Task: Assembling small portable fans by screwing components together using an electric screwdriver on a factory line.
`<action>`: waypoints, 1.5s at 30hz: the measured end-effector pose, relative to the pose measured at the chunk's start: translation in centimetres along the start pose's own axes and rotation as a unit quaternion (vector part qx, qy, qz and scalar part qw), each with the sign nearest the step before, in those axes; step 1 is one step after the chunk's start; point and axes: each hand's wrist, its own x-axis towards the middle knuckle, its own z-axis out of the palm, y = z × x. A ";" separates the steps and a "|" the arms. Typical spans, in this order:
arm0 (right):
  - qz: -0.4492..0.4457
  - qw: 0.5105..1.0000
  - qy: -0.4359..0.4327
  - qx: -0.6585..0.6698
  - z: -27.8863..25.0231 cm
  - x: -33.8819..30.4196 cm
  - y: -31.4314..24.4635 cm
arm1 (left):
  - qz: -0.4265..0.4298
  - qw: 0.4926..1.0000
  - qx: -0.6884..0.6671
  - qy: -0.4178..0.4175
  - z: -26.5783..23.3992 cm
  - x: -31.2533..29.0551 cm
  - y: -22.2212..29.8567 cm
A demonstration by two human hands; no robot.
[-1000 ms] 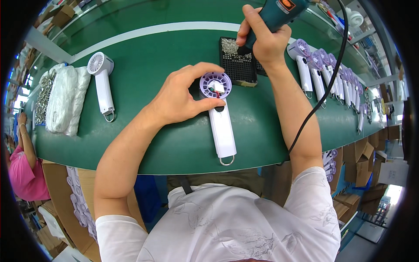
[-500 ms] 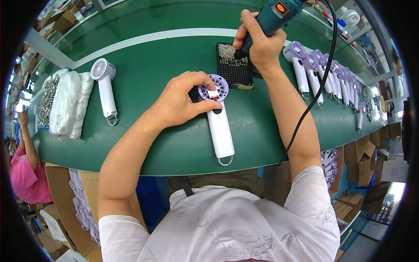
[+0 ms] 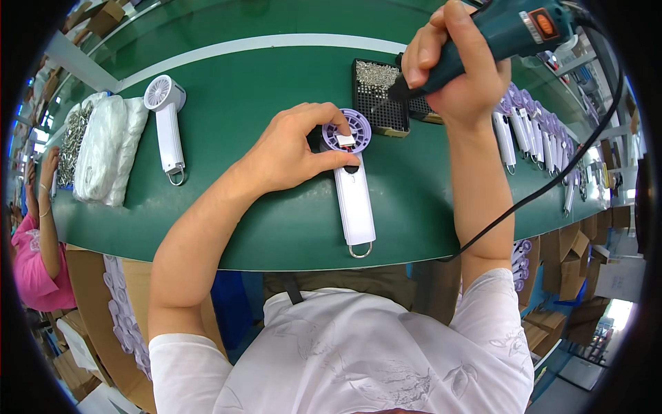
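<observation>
On the green table in front of me lies a handheld fan [image 3: 355, 200], with a white handle, a purple round head and a metal loop at its near end. My left hand [image 3: 301, 148] grips it around the head, thumb by the black spot at the top of the handle. Under the index finger a small white part [image 3: 345, 140] with red wire shows in the open head. My right hand [image 3: 469, 76] is closed around a dark green electric screwdriver [image 3: 493, 41], raised and tilted. Its tip points down-left, above a black screw tray [image 3: 380, 100] with small silver screws.
Another fan [image 3: 166, 131] lies to the left, by clear plastic bags [image 3: 110, 148] and a heap of metal loops [image 3: 70, 145]. Several fans [image 3: 534, 131] stand in a row at the right. A black cord [image 3: 552, 183] crosses my right forearm. A person in pink [image 3: 43, 255] sits far left.
My right hand has moved right and nearer with the screwdriver, which now tilts more. The fan and my left hand appear slightly shifted right, the left grip unchanged.
</observation>
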 end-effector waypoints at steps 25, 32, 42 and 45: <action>0.099 0.972 -0.210 -0.034 0.2 -1.9 1.9 | -0.017 0.999 -0.040 0.012 0.2 0.0 -0.2; 0.126 0.970 -0.210 -0.003 -0.3 -1.9 2.5 | -0.020 0.999 -0.033 0.003 0.1 0.3 0.0; 0.135 0.963 -0.223 0.062 -0.7 -1.6 3.1 | -0.023 0.999 -0.033 -0.008 -0.3 0.1 0.2; 0.108 0.965 -0.236 0.028 -0.4 -2.0 3.6 | -0.036 0.998 -0.041 -0.007 -0.4 -0.4 0.3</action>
